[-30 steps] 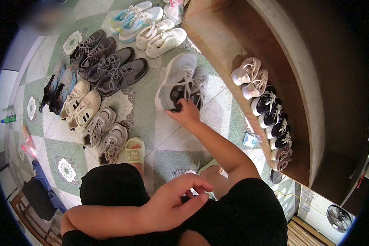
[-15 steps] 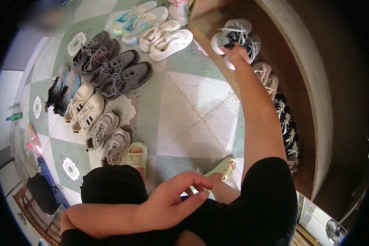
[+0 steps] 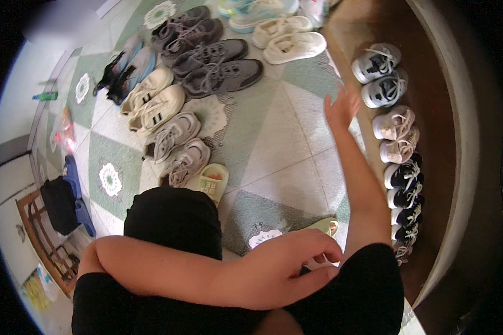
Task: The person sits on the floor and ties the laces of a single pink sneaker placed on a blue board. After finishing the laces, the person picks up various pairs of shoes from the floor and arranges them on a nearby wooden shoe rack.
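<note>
Stretched out over the floor, my right hand (image 3: 342,109) is empty, its fingers apart and slightly blurred. Just beyond it, a pair of white-and-black sneakers (image 3: 381,78) with white laces stands on the brown shelf (image 3: 430,128). Pinkish-beige sneakers (image 3: 395,134) and several black sneakers (image 3: 405,178) with white laces line up nearer to me on that shelf. Across my lap lies my left forearm; my left hand (image 3: 288,271) hangs with loosely bent fingers, thumb apart, holding nothing.
Several pairs stand on the tiled floor to the left: grey sneakers (image 3: 223,75), dark brown ones (image 3: 190,33), striped cream ones (image 3: 156,109), grey-beige ones (image 3: 179,145), black-and-blue ones (image 3: 126,70). White shoes (image 3: 293,47) stand at the far side. Blue slippers (image 3: 84,215) lie far left.
My right hand has let go of the white-and-black sneakers, which now stand on the shelf, and has drawn back toward me. The view has shifted, so the floor shoes appear further right.
</note>
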The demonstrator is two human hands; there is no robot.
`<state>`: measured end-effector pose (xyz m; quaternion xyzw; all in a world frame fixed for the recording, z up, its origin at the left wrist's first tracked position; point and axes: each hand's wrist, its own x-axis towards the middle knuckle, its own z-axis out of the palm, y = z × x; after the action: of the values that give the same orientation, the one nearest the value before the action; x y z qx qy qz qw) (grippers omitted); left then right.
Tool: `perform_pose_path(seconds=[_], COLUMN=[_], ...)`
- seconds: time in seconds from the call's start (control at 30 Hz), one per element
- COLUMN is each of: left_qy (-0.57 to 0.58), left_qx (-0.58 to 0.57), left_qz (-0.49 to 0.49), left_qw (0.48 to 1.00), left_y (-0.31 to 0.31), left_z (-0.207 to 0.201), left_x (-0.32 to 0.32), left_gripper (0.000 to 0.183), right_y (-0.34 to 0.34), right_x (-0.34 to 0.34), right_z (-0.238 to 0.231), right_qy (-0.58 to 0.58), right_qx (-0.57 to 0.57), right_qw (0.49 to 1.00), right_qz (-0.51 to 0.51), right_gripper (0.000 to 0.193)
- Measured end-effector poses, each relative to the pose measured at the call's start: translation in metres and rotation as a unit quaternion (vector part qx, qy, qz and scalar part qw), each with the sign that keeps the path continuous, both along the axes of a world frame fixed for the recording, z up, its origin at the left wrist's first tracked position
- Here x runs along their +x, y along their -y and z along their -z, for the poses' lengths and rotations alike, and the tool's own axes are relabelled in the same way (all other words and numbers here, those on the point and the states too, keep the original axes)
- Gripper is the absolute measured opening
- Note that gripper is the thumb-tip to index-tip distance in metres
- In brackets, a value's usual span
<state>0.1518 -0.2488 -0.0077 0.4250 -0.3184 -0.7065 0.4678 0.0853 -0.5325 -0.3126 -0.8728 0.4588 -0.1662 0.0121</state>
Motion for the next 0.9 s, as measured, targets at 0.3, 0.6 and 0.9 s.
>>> perform_pose_path(seconds=[0.3, 0.6, 0.9], left_qy=[0.350, 0.756, 0.714], left_qx=[-0.149, 0.238, 0.309], left_qz=[-0.091, 0.040, 0.085], left_qw=[0.920, 0.609, 0.623], left_y=[-0.048, -0.243, -0.262], left_z=[0.041, 0.308, 0.307], left_x=[0.166, 0.204, 0.188], left_gripper=[0.036, 0.054, 0.031], right_y=[-0.333, -0.344, -0.383], right_x=[-0.055, -0.082, -0.077], right_z=[0.032, -0.010, -0.053], right_qy=[0.080, -0.051, -0.083], right_qx=[0.429, 0.460, 0.491], right_qw=[0.834, 0.842, 0.830], right_qz=[-0.339, -0.278, -0.252], right_gripper=[0.025, 0.020, 0.022])
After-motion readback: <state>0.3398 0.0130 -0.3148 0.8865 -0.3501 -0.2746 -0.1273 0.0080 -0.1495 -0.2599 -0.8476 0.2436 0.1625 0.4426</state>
